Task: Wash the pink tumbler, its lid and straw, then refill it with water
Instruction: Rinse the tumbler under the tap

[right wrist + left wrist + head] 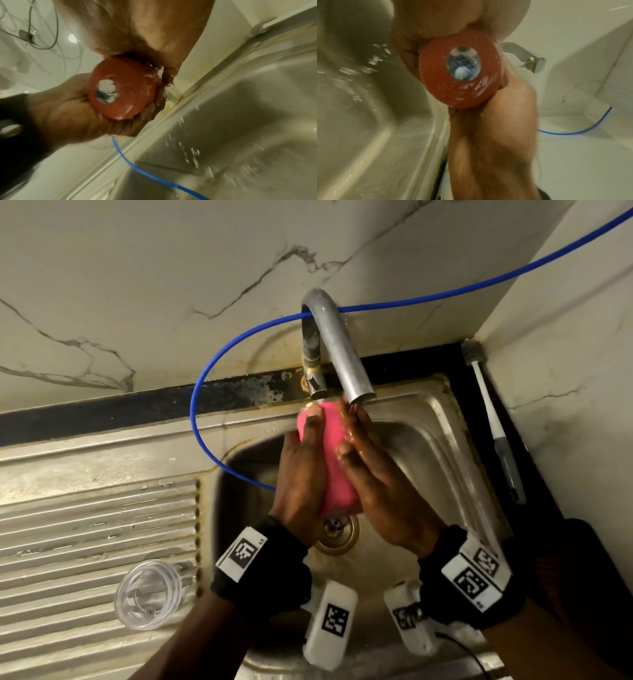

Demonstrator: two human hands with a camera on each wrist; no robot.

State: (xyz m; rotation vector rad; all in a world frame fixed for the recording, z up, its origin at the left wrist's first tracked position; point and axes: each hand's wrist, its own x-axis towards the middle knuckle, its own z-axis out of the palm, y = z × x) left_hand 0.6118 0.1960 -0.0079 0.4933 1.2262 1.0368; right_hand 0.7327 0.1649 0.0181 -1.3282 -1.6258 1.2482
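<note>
Over sink [442, 419], both hands clasp pink tumbler [334, 460]: left hand [298, 474] wrapped, right hand [380, 484] flat-fingered.

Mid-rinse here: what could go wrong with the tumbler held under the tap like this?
The pink tumbler is wet and soapy between the left hand and right hand, so it could slip into the sink. Its rim sits near the spout and could knock it. The clear lid looks close to the drainboard's front edge.

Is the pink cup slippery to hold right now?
Probably. The pink tumbler looks wet and streaked with white suds in the right wrist view. The left hand wraps it and the right hand presses flat against it, suggesting one grip might slide. Its round body would likely roll if dropped into the steel sink.
</note>
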